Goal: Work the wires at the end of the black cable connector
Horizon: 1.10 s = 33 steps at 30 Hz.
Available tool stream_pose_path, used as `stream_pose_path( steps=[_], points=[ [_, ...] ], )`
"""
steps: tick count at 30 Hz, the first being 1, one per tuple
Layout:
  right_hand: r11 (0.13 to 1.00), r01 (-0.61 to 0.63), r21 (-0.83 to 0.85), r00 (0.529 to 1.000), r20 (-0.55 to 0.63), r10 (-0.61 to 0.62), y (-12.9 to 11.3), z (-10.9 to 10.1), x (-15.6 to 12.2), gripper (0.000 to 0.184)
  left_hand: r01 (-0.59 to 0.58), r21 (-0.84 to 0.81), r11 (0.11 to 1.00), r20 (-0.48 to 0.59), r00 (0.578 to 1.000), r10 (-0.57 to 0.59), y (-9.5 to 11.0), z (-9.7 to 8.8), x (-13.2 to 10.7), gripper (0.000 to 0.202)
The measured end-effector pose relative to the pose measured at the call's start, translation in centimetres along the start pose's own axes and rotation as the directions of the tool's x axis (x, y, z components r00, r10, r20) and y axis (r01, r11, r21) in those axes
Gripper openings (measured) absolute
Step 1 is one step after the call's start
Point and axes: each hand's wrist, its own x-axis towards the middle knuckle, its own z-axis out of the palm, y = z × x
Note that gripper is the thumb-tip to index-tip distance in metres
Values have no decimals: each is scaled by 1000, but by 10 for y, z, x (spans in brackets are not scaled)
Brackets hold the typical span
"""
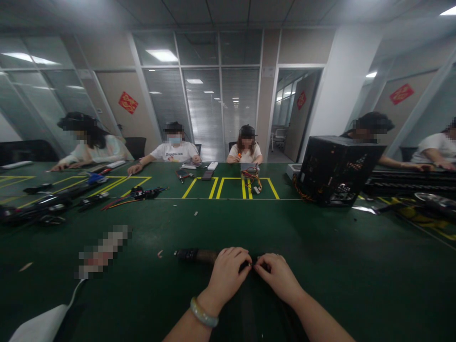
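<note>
My left hand [231,270], with a pale bangle [204,313] on the wrist, is closed, thumb and fingertips pinched together. Its knuckles cover part of a dark, tube-like object [204,256] with a brown middle and a black end, lying sideways on the green table [171,299]. Close beside it, my right hand [278,273] is also closed in a pinch, and the fingertips of both hands nearly meet. Something small and dark shows between them, too small to name. Whether it joins the tube-like object is hidden by the fingers.
A black computer case [342,171] stands at the right. Dark parts and cables [142,194] lie left. A power strip [103,251], partly pixelated, has a white cord. Small scraps [160,254] lie nearby. Several people [174,149] sit across the table, one behind bundled wires [253,175].
</note>
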Motion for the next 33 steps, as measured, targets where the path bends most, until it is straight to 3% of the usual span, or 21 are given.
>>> stream_pose_path(
  steps=[18,26,30,33],
  points=[
    [1000,-14,-21,1000,-13,14,-4,-2,-2,12,-10,2,1000,-6,1000,10,-1,2,0,11],
    [973,109,-206,971,-188,-148,-10,6,-1,4,-3,-4,1000,-15,1000,2,-2,5,0,14],
    [956,200,-215,968,-110,-228,-11,13,4,7,-9,4,1000,-14,1000,9,-1,6,0,18],
    [943,179,-279,976,-72,-207,-12,19,6,9,-22,-7,1000,-19,1000,21,-1,5,0,20]
  ],
)
